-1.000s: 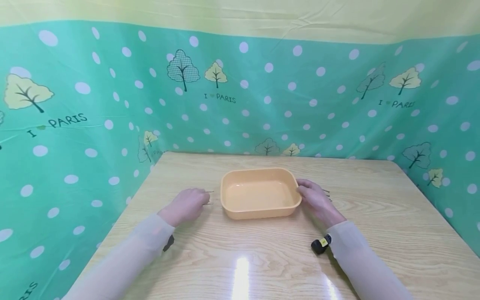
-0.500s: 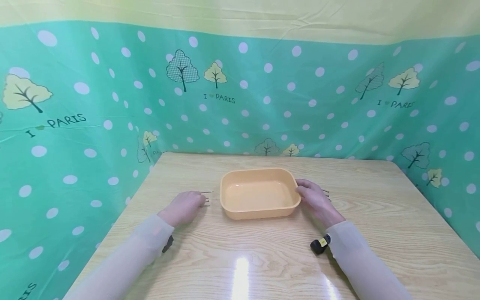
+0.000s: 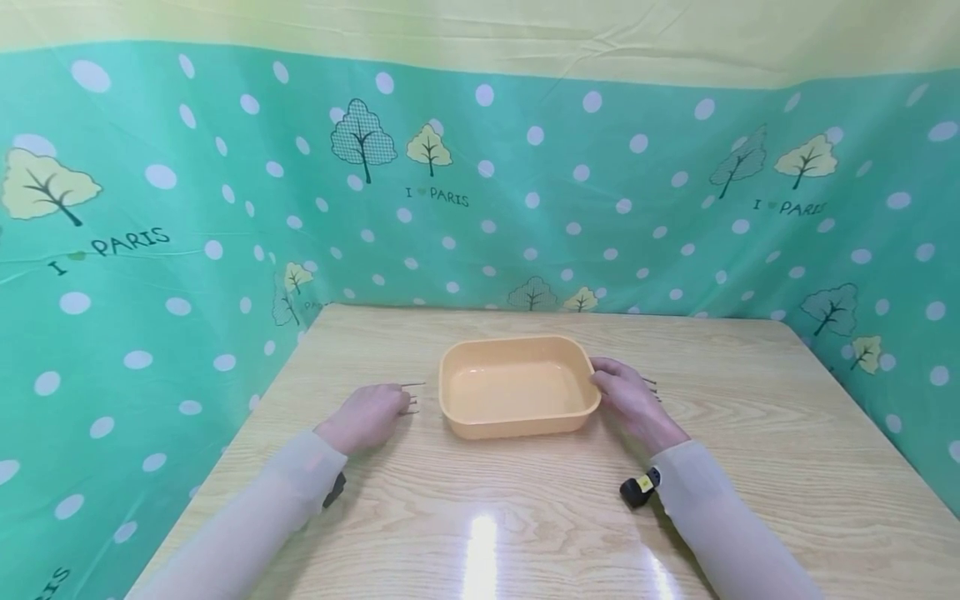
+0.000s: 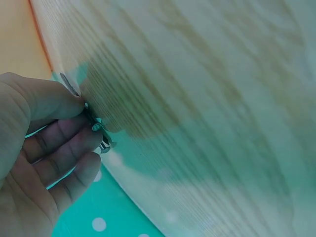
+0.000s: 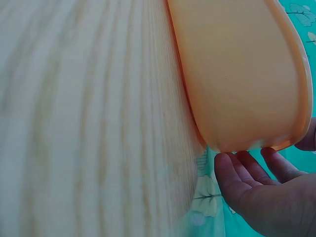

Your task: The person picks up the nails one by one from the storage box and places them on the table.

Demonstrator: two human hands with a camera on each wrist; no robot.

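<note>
A peach-orange plastic tub (image 3: 521,429) stands on the wooden table. My right hand (image 3: 637,404) grips its right end, fingertips against the end wall and thumb at the rim, as the right wrist view shows. Left of the tub, my left hand (image 3: 367,417) is low over several thin metal nails (image 3: 412,384). In the left wrist view its thumb and forefinger pinch a nail (image 4: 69,84), whose middle they hide; the other fingers are loosely curled. Flat nail heads (image 4: 105,147) show just beside the fingertips.
More thin nails (image 3: 652,390) lie beyond the right hand. Black wrist cameras (image 3: 637,490) hang under the sleeves. A green dotted curtain (image 3: 525,208) surrounds the table (image 3: 570,517) at the back and sides.
My left hand has drawn back slightly to the left, and more of the nails now show at its fingertips. The right hand and the tub have stayed in place.
</note>
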